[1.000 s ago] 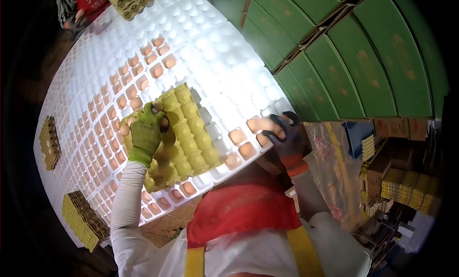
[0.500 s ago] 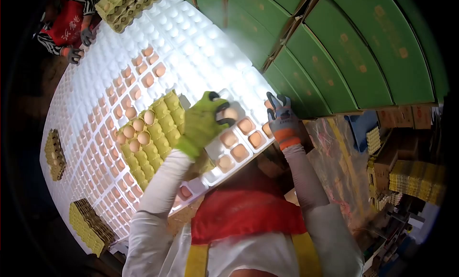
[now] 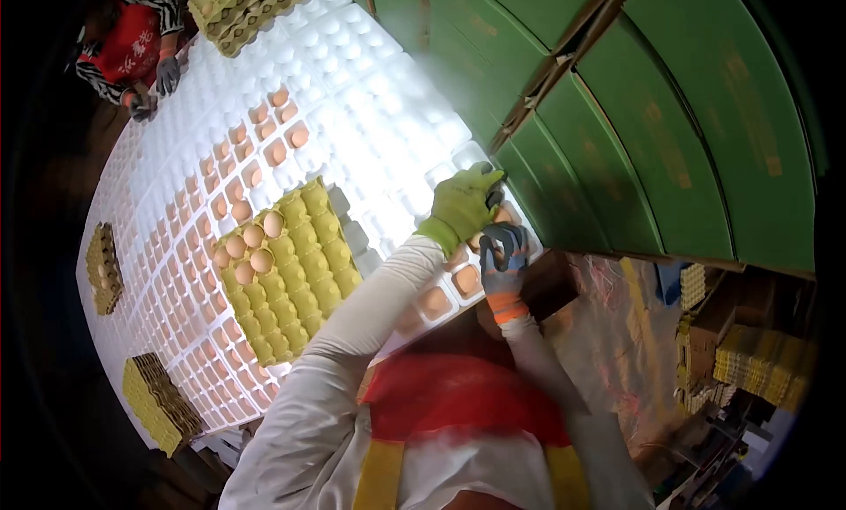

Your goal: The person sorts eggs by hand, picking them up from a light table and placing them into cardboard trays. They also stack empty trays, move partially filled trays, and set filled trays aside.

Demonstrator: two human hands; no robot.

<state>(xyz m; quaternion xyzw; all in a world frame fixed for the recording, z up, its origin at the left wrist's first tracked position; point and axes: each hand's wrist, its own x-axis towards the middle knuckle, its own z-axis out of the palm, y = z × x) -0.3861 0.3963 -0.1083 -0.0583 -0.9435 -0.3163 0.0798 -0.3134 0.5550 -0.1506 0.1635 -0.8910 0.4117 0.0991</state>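
My left hand [image 3: 464,203], in a green glove with dark fingertips, reaches over the far right corner of the white moulded egg tray [image 3: 388,197]. Its fingers are stretched out and apart. Just in front of it, my right hand [image 3: 505,256], in a grey and orange glove, has its fingers bent down over the tray's right edge; what lies under them is hidden. One brown egg [image 3: 507,213] shows between the hands. More eggs [image 3: 467,282] sit in cells near the front edge. Left of my forearm lies a yellow pulp tray [image 3: 308,277] with several eggs at its left end.
Green cartons [image 3: 608,149] stand in a wall along the right side. White trays, many cells holding eggs, cover the table leftward. Pulp tray stacks [image 3: 159,404] stand at the left and back [image 3: 247,12]. A person [image 3: 132,48] in a red apron works at the far left.
My left hand has moved right, from the middle cells to the tray's corner; the egg it held is out of sight. My right hand has come down and closer to it.
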